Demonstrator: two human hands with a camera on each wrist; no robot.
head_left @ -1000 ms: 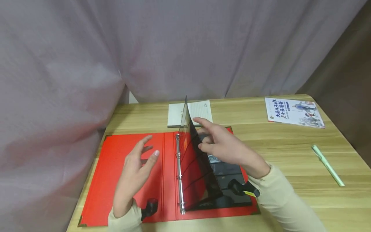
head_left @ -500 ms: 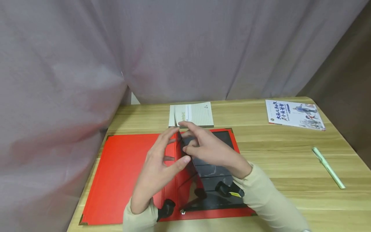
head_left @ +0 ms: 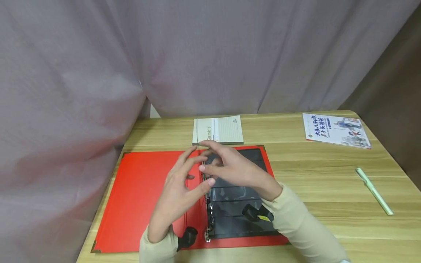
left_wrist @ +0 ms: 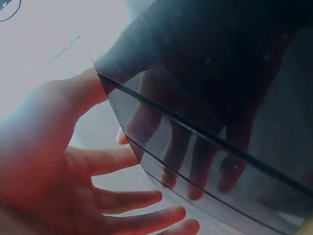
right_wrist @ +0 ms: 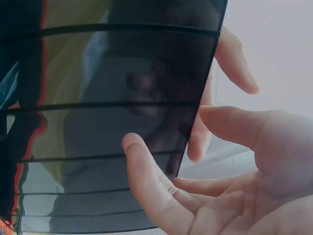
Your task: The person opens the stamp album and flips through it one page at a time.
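Note:
A red ring album [head_left: 138, 197] lies spread on the table, its metal rings [head_left: 209, 215] along the spine. On its right side rests a black pocket page [head_left: 236, 208]. Another dark, see-through pocket page [right_wrist: 112, 132] stands nearly upright at the rings, almost edge-on in the head view. My left hand [head_left: 179, 193] is at that page's left side, fingers spread and relaxed, thumb beside its edge. My right hand [head_left: 235, 166] is on the other side, its loosely bent fingers at the edge. Whether the fingertips press on the page is hard to tell.
A notepad [head_left: 227, 129] lies behind the album. At the back right is a picture booklet [head_left: 337, 130], and a pale green pen [head_left: 375, 191] lies on the right. A grey curtain [head_left: 210, 58] hangs behind the table.
The standing page has swung leftwards from its rightward lean to nearly edge-on. My right hand has moved left with it, and my left hand has come right, close to the right one.

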